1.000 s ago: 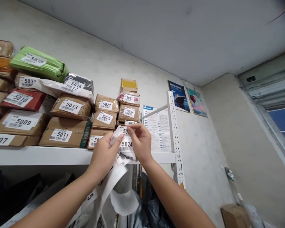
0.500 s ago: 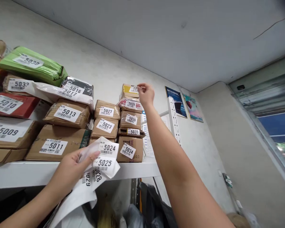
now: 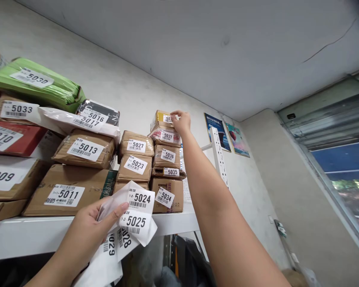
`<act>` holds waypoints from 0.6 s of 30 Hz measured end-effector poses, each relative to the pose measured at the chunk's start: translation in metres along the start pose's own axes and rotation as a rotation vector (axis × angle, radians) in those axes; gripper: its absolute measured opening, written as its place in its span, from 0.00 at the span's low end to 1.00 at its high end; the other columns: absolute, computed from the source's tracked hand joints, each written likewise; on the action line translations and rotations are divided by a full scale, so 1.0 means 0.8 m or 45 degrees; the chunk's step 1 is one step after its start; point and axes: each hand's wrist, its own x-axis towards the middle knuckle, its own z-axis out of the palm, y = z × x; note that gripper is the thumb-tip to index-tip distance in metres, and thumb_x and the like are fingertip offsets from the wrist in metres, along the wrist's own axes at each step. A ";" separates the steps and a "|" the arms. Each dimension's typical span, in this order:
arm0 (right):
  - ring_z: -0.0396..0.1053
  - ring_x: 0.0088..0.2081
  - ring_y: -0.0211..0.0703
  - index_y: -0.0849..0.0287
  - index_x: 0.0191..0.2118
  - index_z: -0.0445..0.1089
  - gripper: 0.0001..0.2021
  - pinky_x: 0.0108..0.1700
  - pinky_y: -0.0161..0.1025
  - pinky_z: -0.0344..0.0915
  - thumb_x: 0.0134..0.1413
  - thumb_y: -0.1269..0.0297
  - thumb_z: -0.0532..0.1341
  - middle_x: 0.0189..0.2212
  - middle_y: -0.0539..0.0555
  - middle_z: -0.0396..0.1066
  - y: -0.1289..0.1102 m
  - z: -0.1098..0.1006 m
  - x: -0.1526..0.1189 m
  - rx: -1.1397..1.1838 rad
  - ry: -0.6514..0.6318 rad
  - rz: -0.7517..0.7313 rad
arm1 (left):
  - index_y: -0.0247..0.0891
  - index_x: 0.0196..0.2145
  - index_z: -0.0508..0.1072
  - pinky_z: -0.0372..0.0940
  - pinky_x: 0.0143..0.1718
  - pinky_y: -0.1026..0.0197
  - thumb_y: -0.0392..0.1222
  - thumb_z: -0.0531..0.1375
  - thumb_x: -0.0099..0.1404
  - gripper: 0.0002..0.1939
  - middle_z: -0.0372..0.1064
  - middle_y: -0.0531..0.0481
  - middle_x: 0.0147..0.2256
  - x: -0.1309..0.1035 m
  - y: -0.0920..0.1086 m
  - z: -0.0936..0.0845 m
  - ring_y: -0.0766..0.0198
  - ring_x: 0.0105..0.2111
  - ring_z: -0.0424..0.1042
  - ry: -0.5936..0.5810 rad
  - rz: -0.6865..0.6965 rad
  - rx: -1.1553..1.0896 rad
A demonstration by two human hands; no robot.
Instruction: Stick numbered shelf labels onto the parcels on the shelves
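left grip pinching label strip | right grip fingertips pressing label onto yellow box, top of stack

Right hand stretched high, fingers pinched; left hand low, fingers curled, thumb pressing.

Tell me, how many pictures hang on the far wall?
2. A ship poster hangs just right of the shelf post, and a balloon poster hangs beside it, nearer the corner. The raised right arm may hide others.
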 end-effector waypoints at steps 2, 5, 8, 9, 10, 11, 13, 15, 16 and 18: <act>0.65 0.44 0.45 0.54 0.50 0.68 0.18 0.52 0.46 0.61 0.50 0.69 0.59 0.44 0.58 0.65 0.002 -0.001 0.002 0.035 -0.013 0.055 | 0.41 0.36 0.77 0.63 0.21 0.64 0.58 0.66 0.45 0.23 0.76 0.49 0.24 -0.001 0.003 -0.001 0.59 0.25 0.72 -0.048 -0.072 -0.046; 0.65 0.48 0.48 0.56 0.61 0.53 0.30 0.53 0.47 0.60 0.51 0.68 0.59 0.49 0.61 0.65 -0.008 -0.001 0.006 0.070 -0.010 0.163 | 0.41 0.35 0.77 0.65 0.25 0.63 0.59 0.67 0.44 0.24 0.74 0.51 0.22 0.000 0.006 -0.003 0.57 0.29 0.73 -0.083 -0.077 -0.061; 0.60 0.55 0.57 0.60 0.63 0.46 0.39 0.55 0.53 0.57 0.48 0.54 0.61 0.54 0.67 0.60 -0.035 0.004 0.008 0.013 -0.099 0.250 | 0.39 0.39 0.75 0.63 0.23 0.64 0.60 0.65 0.46 0.27 0.75 0.50 0.25 0.001 0.006 -0.005 0.59 0.26 0.71 -0.122 -0.111 -0.003; 0.58 0.56 0.62 0.60 0.63 0.45 0.44 0.54 0.56 0.57 0.43 0.49 0.64 0.55 0.68 0.58 -0.046 0.006 0.007 -0.027 -0.163 0.276 | 0.38 0.40 0.75 0.61 0.21 0.65 0.61 0.65 0.47 0.28 0.75 0.51 0.25 0.002 0.006 -0.006 0.62 0.23 0.70 -0.126 -0.124 0.031; 0.57 0.57 0.65 0.60 0.62 0.45 0.49 0.54 0.58 0.57 0.37 0.45 0.66 0.56 0.69 0.56 -0.055 0.010 0.006 -0.075 -0.233 0.310 | 0.38 0.41 0.75 0.59 0.20 0.65 0.61 0.64 0.47 0.29 0.74 0.52 0.24 0.002 0.006 -0.007 0.64 0.21 0.68 -0.126 -0.130 0.065; 0.56 0.56 0.67 0.61 0.61 0.47 0.52 0.53 0.58 0.58 0.31 0.45 0.68 0.56 0.70 0.56 -0.063 0.013 0.005 -0.127 -0.292 0.349 | 0.37 0.41 0.74 0.59 0.19 0.66 0.61 0.64 0.47 0.29 0.74 0.53 0.23 0.003 0.006 -0.007 0.65 0.19 0.66 -0.126 -0.133 0.090; 0.58 0.55 0.67 0.66 0.57 0.52 0.50 0.52 0.56 0.60 0.26 0.50 0.71 0.54 0.71 0.57 -0.073 0.019 0.001 -0.192 -0.319 0.412 | 0.38 0.42 0.74 0.61 0.21 0.65 0.61 0.65 0.47 0.30 0.75 0.52 0.25 0.002 0.007 -0.007 0.64 0.21 0.68 -0.130 -0.133 0.086; 0.60 0.53 0.65 0.68 0.54 0.54 0.46 0.51 0.54 0.61 0.27 0.55 0.71 0.52 0.70 0.59 -0.073 0.023 -0.003 -0.180 -0.210 0.418 | 0.38 0.44 0.74 0.65 0.27 0.64 0.60 0.65 0.48 0.30 0.77 0.50 0.29 0.001 0.007 -0.007 0.60 0.29 0.72 -0.129 -0.125 0.038; 0.60 0.53 0.63 0.68 0.53 0.53 0.44 0.52 0.53 0.61 0.28 0.56 0.71 0.51 0.69 0.59 -0.070 0.022 -0.006 -0.151 -0.104 0.374 | 0.38 0.44 0.74 0.67 0.30 0.63 0.60 0.65 0.48 0.30 0.78 0.49 0.31 0.000 0.007 -0.006 0.58 0.32 0.74 -0.128 -0.121 0.020; 0.60 0.53 0.58 0.65 0.52 0.51 0.41 0.54 0.52 0.60 0.30 0.58 0.70 0.50 0.66 0.59 -0.062 0.016 -0.012 -0.066 0.161 0.208 | 0.38 0.44 0.75 0.67 0.31 0.62 0.59 0.65 0.47 0.29 0.78 0.48 0.32 0.000 0.006 -0.006 0.56 0.34 0.74 -0.129 -0.111 0.008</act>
